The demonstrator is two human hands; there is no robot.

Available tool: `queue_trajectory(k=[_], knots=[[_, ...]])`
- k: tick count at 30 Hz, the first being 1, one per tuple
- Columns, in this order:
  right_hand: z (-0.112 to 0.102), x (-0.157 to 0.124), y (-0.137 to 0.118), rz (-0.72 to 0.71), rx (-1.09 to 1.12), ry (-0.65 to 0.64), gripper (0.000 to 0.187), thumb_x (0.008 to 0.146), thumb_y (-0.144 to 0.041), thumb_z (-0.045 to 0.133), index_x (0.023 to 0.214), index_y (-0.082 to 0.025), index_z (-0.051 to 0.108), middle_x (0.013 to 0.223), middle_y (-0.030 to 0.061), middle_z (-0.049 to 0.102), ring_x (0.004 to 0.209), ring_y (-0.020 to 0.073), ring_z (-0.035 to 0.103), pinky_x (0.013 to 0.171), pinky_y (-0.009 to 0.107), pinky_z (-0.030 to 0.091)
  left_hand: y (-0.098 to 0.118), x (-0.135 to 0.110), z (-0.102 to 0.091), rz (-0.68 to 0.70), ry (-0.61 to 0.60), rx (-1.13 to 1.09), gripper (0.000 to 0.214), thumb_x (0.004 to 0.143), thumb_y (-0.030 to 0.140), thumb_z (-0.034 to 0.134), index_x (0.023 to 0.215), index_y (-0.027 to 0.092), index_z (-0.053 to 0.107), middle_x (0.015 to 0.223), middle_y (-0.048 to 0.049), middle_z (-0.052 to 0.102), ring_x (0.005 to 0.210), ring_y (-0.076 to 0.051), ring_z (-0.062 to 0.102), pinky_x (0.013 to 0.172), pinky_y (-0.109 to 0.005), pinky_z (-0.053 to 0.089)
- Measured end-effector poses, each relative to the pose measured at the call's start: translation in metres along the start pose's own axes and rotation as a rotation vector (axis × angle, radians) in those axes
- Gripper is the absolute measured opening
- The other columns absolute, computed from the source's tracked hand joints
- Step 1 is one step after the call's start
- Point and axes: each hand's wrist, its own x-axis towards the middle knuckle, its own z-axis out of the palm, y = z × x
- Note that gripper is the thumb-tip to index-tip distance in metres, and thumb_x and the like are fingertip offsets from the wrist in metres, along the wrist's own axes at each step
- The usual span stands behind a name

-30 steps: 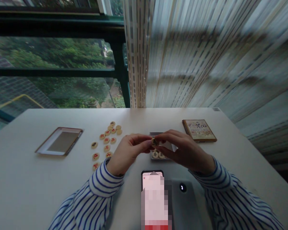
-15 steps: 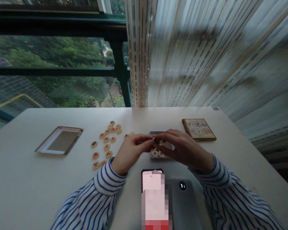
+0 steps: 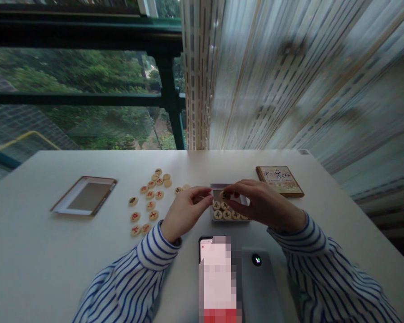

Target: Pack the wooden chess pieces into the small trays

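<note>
Head view. Right hand (image 3: 261, 200) pinches one round game piece (image 3: 225, 195) with a dark character on it, thumb and fingers narrow around it. Piece is tilted, held above the far part of a small shallow box (image 3: 230, 220), just over the box pieces (image 3: 226, 215). Those lie flat in rows: near row along the near wall, second row behind it at the left. Right end of the box is partly hidden by the right hand.

Left hand (image 3: 183, 210) is at the left edge of the box, thumb and fingertips pointing right, narrow gap between them, just beside the held piece.

Loose pieces (image 3: 150, 194) are scattered on the white table (image 3: 37, 251), left of the left hand, mostly red characters, a few dark, some plain side up. Another couple sit just behind the left hand, partly covered.

Far left: flat clear-windowed lid (image 3: 87, 197). Far right: thin booklet-like case (image 3: 280, 181) with writing on its cover, near the right hand. Near side, between the forearms: phone (image 3: 206, 255), screen mostly pixelated, and right of it a grey slab (image 3: 261, 287) with a small lit round display. Both sleeves are blue-and-white striped. Behind the table: window left, striped curtain (image 3: 242, 89) right.
</note>
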Motion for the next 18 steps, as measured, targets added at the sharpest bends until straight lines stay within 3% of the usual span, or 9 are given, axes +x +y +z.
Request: queue_trajectory(k=[8,18], knots=[[0.001,-0.003,0.019,0.092,-0.108,-0.142,0.02,0.082,-0.027,0.05,0.095,-0.018,0.063,0.079,0.004,0.066,0.072,0.014,0.059,0.065,0.024,0.041,-0.014,0.002,0.003,0.072,-0.024,0.293,0.034,0.078,0.027,0.051,0.108,0.012,0.058,0.093,-0.0083,0.068,0.074,-0.014,0.063,0.066,-0.025,0.05],[0.01,-0.003,0.03,0.203,-0.26,-0.319,0.021,0.081,-0.033,0.05,0.088,-0.021,0.065,0.076,0.0042,0.068,0.065,0.0141,0.06,0.054,0.023,0.035,-0.036,0.006,0.007,0.179,-0.061,0.524,0.037,0.078,0.027,0.05,0.112,0.012,0.056,0.1,-0.0102,0.064,0.082,-0.016,0.061,0.077,-0.031,0.049]])
